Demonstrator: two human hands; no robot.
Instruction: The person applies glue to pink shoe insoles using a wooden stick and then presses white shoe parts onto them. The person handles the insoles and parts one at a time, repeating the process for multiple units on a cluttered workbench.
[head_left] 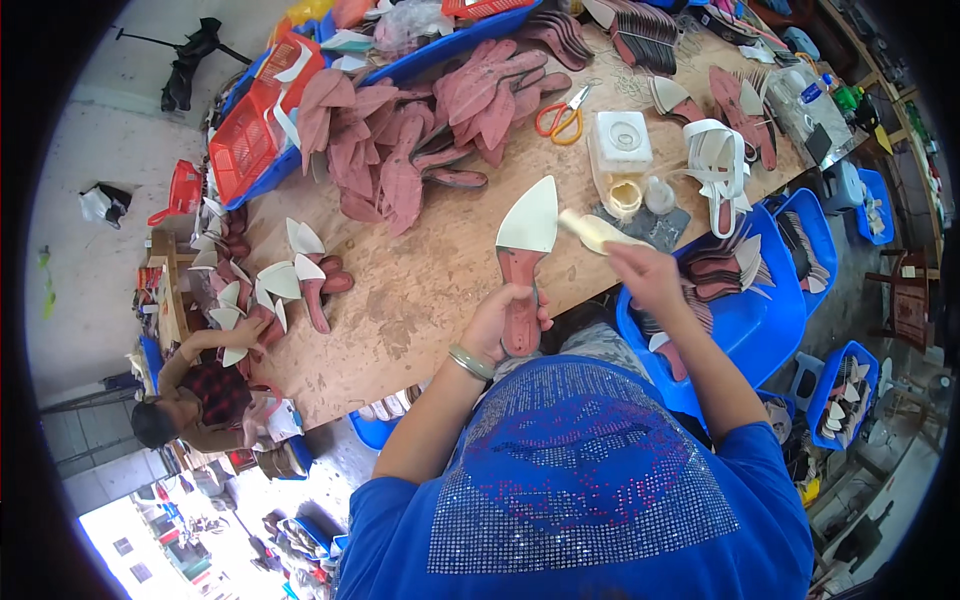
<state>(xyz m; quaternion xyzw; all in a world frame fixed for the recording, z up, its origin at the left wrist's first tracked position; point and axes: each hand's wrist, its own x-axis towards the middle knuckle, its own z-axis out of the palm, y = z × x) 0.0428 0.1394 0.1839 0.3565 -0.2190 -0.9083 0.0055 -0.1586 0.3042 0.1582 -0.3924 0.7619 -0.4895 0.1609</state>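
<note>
My left hand (pixel 500 325) is closed round the heel end of a reddish-brown shoe insole (pixel 520 285), toe pointing away from me. A white pointed piece (pixel 530 218) covers its toe. My right hand (pixel 645 275), to the right, pinches a pale cream flat piece (pixel 598 233), blurred and apart from the insole. Just beyond it stand an open jar (pixel 624 198) with a yellowish rim and a white block (pixel 622 140) with a ring of wire on top. Orange-handled scissors (pixel 563 120) lie farther off on the wooden table (pixel 400 270).
Reddish insoles (pixel 405 150) lie heaped at the far left, beside a red basket (pixel 265 105). White-toed insoles (pixel 300 275) rest at the table's left, where another person (pixel 205 390) handles more. A blue bin (pixel 745 325) with insoles stands at my right. White straps (pixel 717 165) lie at the far right.
</note>
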